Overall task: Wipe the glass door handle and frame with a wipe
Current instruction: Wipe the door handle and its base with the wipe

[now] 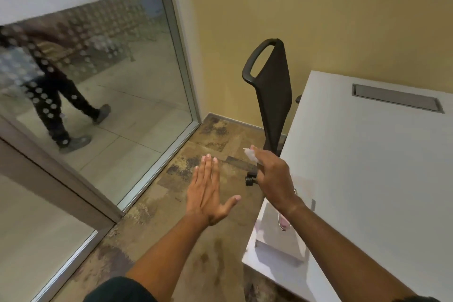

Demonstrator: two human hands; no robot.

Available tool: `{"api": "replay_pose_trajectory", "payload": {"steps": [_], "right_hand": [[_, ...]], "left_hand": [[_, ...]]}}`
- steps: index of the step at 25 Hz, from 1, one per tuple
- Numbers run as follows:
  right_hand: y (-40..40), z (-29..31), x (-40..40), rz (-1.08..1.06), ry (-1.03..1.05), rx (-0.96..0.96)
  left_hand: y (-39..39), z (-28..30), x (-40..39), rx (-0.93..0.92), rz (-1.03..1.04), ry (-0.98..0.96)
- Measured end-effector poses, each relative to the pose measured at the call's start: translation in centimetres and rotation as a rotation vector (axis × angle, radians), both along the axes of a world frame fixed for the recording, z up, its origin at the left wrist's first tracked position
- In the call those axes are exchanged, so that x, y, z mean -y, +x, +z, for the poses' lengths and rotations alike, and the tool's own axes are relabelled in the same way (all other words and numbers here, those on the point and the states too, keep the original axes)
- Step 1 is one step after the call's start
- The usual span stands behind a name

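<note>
My right hand [272, 174] is closed around a small white wipe [250, 154], whose tip pokes out past my fingers, over the floor beside the table corner. My left hand [208, 191] is flat and open, fingers together and thumb spread, holding nothing, just left of the right hand. The glass door [29, 216] with its grey frame [56, 176] stands at the lower left, apart from both hands. A fixed glass panel [117, 81] with a silver frame [182, 73] fills the upper left. No door handle is visible.
A white table [367, 179] fills the right side, with a white wipes packet [277, 230] at its near corner and a grey cable slot [397, 98] farther back. A black chair [272, 95] stands against the yellow wall. A person walks outside behind the glass [56, 95].
</note>
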State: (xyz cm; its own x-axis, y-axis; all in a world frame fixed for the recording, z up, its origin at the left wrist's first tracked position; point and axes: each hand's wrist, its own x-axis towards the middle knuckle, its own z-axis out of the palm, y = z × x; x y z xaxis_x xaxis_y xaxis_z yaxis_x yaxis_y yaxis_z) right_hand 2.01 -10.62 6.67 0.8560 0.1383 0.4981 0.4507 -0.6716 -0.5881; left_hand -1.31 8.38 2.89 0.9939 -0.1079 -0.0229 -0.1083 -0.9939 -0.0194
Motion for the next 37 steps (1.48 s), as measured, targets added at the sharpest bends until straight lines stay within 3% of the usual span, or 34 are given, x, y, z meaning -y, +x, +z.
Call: {"api": "replay_pose_trajectory", "payload": {"steps": [5,12,26,37], "right_hand": [[0.8,1.8,-6.9,0.201,-0.237,0.226],[0.3,5.0,-20.4,0.405,-0.251,0.401],[-2.6,8.8,-49.3,0.672,-0.156,0.411],[2.3,10.5,-65.4,0.859,0.003,0.384]], "left_hand": [[-2.3,2.2,-7.4,0.145,0.164,-0.043],[-6.4,5.1,-19.5,0.276,0.376,-0.007],[-14.2,9.6,-44.8,0.388,0.688,0.083],[-11.8,10.0,-57.8,0.436,0.898,0.142]]}}
